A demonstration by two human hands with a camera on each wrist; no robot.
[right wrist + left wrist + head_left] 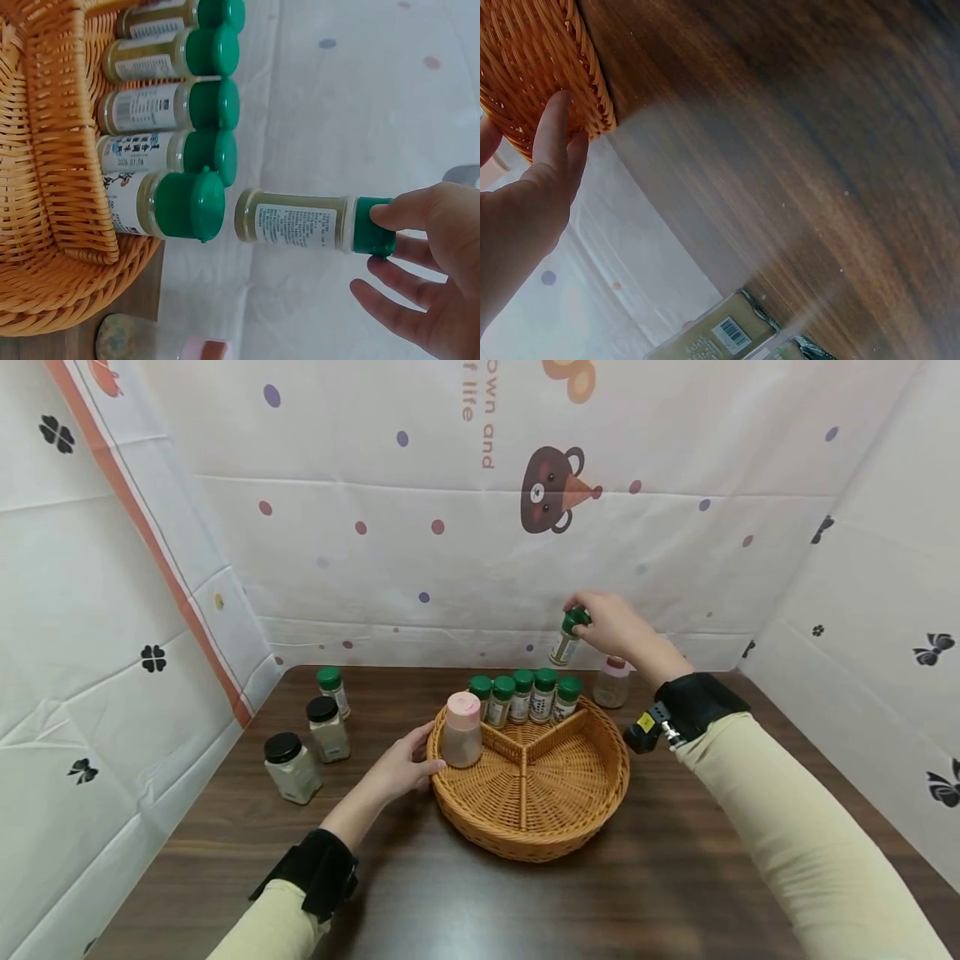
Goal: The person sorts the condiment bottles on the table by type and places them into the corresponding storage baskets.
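A round wicker basket [615,793] sits on the desk [420,893], towards its far edge. The left hand [401,767] rests nearly straight-fingered, holding nothing, against its left wall. The right hand's [615,620] grip pinches a green-capped spice bottle [296,225] by its cap, tilted above the desk's far edge. A pink-lidded jar [461,735] stands in the left compartment; five similar bottles [520,702] line the far one.

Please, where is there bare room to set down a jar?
In the wicker basket, the right compartment is bare between two dividers and the rim. The brown tabletop in front, between both sleeves, is free. Crowded: the back compartment, with five green-capped spice jars.
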